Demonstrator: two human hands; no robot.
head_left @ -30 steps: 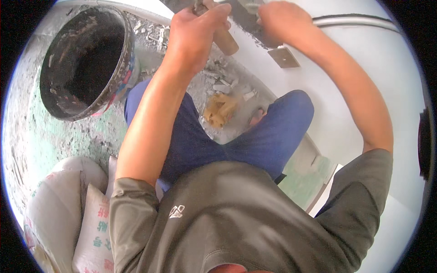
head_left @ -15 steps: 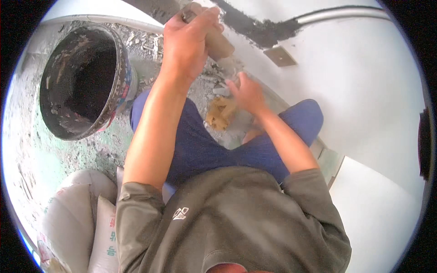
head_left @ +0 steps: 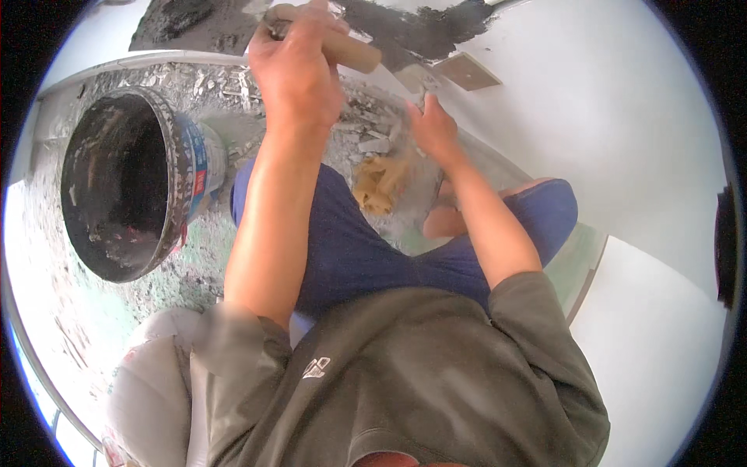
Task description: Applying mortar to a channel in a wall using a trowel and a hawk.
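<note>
My left hand (head_left: 299, 78) is closed round a tan, board-like tool (head_left: 354, 53), held up close to the wall; what kind it is I cannot tell. To its right, my right hand (head_left: 436, 128) is closed on what looks like a putty knife, its pale blade (head_left: 418, 79) pointing up toward the wall. The blade lies between the tan tool and a square brownish plate (head_left: 469, 71) on the wall. Dark wet mortar (head_left: 420, 33) is smeared on the white wall above both hands. The putty knife's handle is hidden in my fingers.
A large bucket (head_left: 173, 194), dark inside, stands at my left. Crumpled yellow material (head_left: 379, 185) and rubble (head_left: 373, 145) lie on the floor between my knees and the wall. Stuffed sacks (head_left: 152, 381) sit at lower left, a white panel (head_left: 646, 327) at right.
Both hands have moved up toward the wall, the left one also leftward. The right hand's blade now shows more plainly beside the plate. The whole view has shifted, showing more dark mortar at upper left.
</note>
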